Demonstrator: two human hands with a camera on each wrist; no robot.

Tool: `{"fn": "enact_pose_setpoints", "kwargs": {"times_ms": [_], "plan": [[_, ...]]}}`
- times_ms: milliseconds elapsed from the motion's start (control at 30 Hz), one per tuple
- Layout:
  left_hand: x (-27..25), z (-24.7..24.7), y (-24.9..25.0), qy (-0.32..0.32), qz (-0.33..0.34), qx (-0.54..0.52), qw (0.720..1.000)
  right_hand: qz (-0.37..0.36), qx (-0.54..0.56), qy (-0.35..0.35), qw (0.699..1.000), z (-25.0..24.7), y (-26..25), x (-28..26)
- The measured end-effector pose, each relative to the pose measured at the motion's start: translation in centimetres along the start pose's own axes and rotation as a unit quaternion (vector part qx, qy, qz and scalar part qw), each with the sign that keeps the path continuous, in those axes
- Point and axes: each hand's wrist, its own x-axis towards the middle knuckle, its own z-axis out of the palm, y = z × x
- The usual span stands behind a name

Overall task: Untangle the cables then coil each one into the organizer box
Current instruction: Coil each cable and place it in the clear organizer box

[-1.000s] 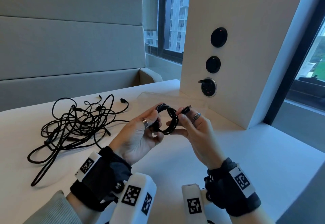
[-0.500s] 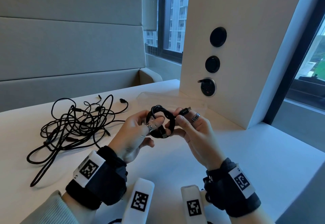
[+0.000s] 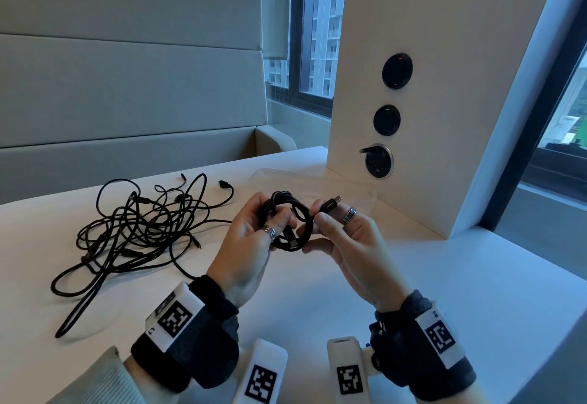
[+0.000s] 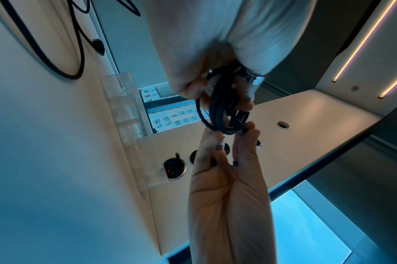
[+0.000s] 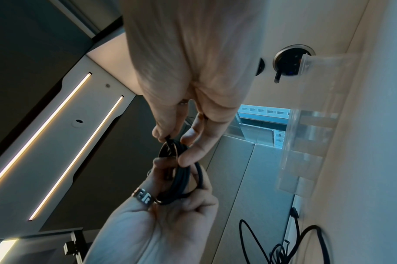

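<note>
The coil (image 3: 287, 224) is held up in the air over the tabletop (image 3: 444, 292), just in front of the clear box (image 3: 349, 189), and I take it that is on purpose: one cable is wound and nearly ready to drop in, so it pays to finish it close to where it goes. The left hand (image 3: 251, 245) has its fingers (image 3: 281, 222) curled through the loops, thumb across them, which keeps the turns from springing apart. The right hand (image 3: 349, 238) pinches the free plug end (image 3: 332, 205) between thumb and fingertips (image 3: 317, 213), with the other fingers bent loosely under the coil's near side. My guess is that end is about to be tucked or wrapped round the loops so the bundle stays shut.

So the coil sits between the two hands, ringed on the left hand's fingers, its right edge touching the right hand's thumb; the plug sticks out past the right hand's fingertips toward the box.

The tangle (image 3: 136, 229) lies flat on the tabletop, well to the left of the box and apart from both hands, left there for later, I would say. The box itself stands against the white panel (image 3: 428, 54) with sockets; I cannot tell what, if anything, is in it.
</note>
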Motion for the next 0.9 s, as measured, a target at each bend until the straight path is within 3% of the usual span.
{"fn": "enact_pose_setpoints", "kwargs": {"times_ms": [100, 233, 333, 400, 500, 667, 767, 900], "plan": [[0.0, -0.2, -0.1, -0.032, 0.017, -0.028, 0.999, 0.014, 0.007, -0.016, 1.000, 0.0, 0.0, -0.1], [-0.1, -0.3, 0.0, -0.018, 0.015, -0.023, 0.999, 0.034, 0.023, -0.024, 0.999, 0.1, -0.4, -0.2], [-0.2, -0.8, 0.7, -0.067, 0.022, 0.084, 0.994, 0.044, 0.042, -0.014, 0.998, -0.1, -0.7, -0.3], [-0.1, -1.3, 1.2, -0.102, 0.042, 0.190, 0.976, 0.043, 0.044, -0.005, 0.998, -0.2, -0.6, -0.3], [-0.1, -1.6, 1.4, -0.052, 0.047, 0.271, 0.960, 0.015, 0.029, 0.013, 0.999, -0.1, -0.3, -0.1], [0.2, -1.2, 0.7, -0.025, -0.040, 0.235, 0.971, -0.021, 0.001, 0.032, 0.999, -0.1, -0.2, -0.1], [0.5, -1.7, 0.7, -0.035, -0.062, 0.210, 0.975, -0.010, -0.033, 0.047, 0.998, 0.1, -0.3, -0.2], [0.5, -1.7, 0.4, -0.043, -0.035, 0.270, 0.961, 0.048, -0.017, 0.049, 0.998, 0.5, 0.0, 0.1]]}}
